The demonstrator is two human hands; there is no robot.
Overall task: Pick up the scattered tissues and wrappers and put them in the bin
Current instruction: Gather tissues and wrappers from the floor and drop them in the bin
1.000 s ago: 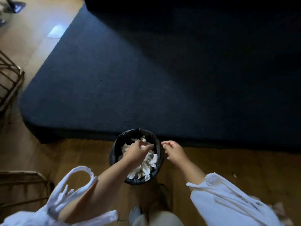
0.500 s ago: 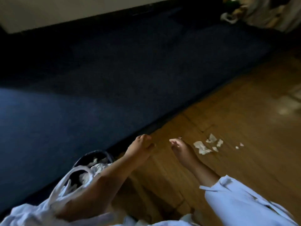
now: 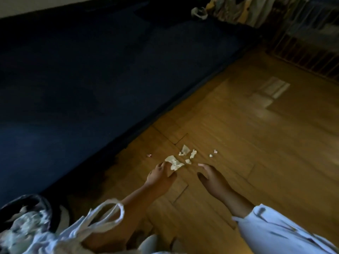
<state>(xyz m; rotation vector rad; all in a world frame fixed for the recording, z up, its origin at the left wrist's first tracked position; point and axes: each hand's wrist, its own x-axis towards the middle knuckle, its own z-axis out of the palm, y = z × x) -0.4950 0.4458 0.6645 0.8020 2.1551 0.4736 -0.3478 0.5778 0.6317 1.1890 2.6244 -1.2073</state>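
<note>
Several white tissue scraps lie on the wooden floor: a large crumpled tissue [image 3: 173, 162], smaller pieces [image 3: 185, 150] behind it, and tiny bits [image 3: 213, 153] to the right. A small pink wrapper [image 3: 149, 155] lies nearer the rug. My left hand [image 3: 160, 176] reaches to the large tissue, its fingertips touching the tissue's near edge. My right hand [image 3: 211, 176] hovers just right of the scraps with fingers spread and holds nothing. The black bin [image 3: 36, 202], full of white tissues, sits at the lower left and is blurred.
A dark blue rug [image 3: 91, 79] covers the left half, its edge running diagonally beside the scraps. A wooden slatted rail [image 3: 302, 55] and a pile of cloth [image 3: 229, 10] stand at the far right. A white bag handle [image 3: 108, 215] hangs from my left arm.
The view swung right, away from the bin, toward the scraps on the floor. Both hands left the bin and reached forward; my left hand now touches the large tissue.
</note>
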